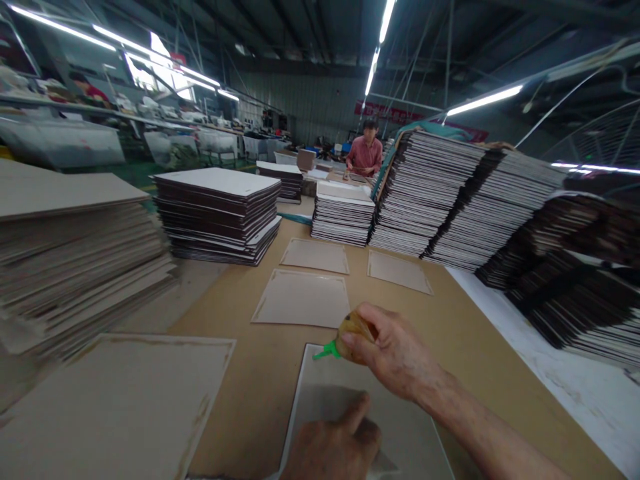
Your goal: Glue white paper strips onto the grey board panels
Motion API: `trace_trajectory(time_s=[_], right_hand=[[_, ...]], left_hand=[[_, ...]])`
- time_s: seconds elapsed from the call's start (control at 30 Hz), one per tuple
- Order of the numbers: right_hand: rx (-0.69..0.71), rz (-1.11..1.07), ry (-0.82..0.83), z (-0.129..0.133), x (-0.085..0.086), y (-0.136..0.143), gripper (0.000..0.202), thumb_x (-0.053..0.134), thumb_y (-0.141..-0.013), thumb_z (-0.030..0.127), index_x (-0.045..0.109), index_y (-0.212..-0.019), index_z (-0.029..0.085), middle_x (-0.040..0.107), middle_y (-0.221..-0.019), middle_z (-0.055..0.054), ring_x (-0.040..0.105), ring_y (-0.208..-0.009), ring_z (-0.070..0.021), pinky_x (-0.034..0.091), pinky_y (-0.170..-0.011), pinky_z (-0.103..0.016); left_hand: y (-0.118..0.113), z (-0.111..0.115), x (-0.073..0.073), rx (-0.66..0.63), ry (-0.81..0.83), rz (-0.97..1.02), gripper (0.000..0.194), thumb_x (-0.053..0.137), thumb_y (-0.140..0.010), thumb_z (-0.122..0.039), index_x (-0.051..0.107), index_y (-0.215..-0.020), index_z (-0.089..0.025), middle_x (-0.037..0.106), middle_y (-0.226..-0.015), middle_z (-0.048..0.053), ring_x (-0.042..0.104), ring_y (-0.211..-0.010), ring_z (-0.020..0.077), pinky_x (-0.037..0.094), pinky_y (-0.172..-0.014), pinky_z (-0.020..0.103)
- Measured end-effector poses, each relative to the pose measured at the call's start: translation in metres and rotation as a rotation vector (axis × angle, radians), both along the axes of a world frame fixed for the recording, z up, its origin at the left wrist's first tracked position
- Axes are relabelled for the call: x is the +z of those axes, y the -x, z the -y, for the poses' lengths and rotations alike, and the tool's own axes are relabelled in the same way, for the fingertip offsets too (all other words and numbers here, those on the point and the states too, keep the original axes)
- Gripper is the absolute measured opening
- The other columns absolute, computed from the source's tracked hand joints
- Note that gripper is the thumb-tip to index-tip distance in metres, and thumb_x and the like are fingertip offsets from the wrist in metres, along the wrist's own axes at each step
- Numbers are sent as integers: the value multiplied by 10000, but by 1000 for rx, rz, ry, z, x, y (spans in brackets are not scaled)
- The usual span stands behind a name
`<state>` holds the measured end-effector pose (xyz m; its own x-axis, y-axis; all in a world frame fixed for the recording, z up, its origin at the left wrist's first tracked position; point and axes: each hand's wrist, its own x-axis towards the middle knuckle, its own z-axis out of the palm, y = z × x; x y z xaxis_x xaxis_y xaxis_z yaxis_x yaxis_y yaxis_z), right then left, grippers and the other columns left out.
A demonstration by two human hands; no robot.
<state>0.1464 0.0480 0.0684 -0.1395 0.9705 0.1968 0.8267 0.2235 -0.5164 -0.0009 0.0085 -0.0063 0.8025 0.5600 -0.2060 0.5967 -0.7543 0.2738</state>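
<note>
My right hand [395, 350] grips a small yellowish glue bottle [350, 333] with a green nozzle [325, 351]; the nozzle points left, over the top edge of a grey board [330, 387] lying on the brown table [240, 393]. My left hand [335, 447] rests on the near part of that board with the thumb raised, holding nothing. Three similar grey boards [303, 299] lie flat further back on the table.
Tall stacks of dark-edged sheets [220, 213] [450, 200] [575, 267] line the back and right. A stack of cardboard [75, 253] stands at left, a large board [115, 407] lies near left. A person in a red shirt [365, 153] sits far back.
</note>
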Motion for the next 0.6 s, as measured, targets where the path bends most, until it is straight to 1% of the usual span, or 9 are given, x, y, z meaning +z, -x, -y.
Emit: trace_trajectory(time_s=[0.17,0.3,0.37,0.47,0.6], right_hand=[[-2,-2,-10,1,0,-3,285,591,-868,359,460,-667,205,491,-616,43,413,-547,-107,245,-533,-267],[47,-21,-79,2,-5,-1,293,561,-896,379,464,-684,202,499,-663,31,441,-603,-118,278,-568,-268],[62,-16,-87,2,-6,-1,290,553,-902,384,471,-692,201,500,-674,29,445,-616,-122,278,-577,-269],[36,14,-48,0,-3,-3,289,569,-892,375,469,-684,201,498,-663,33,423,-593,-116,257,-562,-266],[46,33,-32,1,4,-2,266,587,-880,325,473,-677,196,497,-663,35,423,-596,-113,255,-561,-265]], left_hand=[[2,0,-1,-9,12,19,295,441,-908,-214,601,-1152,-256,363,-1498,55,705,-819,322,624,-631,497],[0,-1,-1,4,5,16,314,450,-893,-194,585,-1170,-255,355,-1504,31,705,-824,314,626,-645,503],[-1,-1,-1,7,2,9,322,464,-885,-193,583,-1177,-256,349,-1507,31,705,-814,317,624,-639,513],[-1,0,-1,-3,10,-6,334,472,-886,-209,576,-1201,-254,355,-1503,54,701,-833,329,622,-644,519],[0,0,-2,-3,20,-11,334,480,-875,-193,581,-1188,-251,357,-1504,41,704,-827,315,625,-662,497]])
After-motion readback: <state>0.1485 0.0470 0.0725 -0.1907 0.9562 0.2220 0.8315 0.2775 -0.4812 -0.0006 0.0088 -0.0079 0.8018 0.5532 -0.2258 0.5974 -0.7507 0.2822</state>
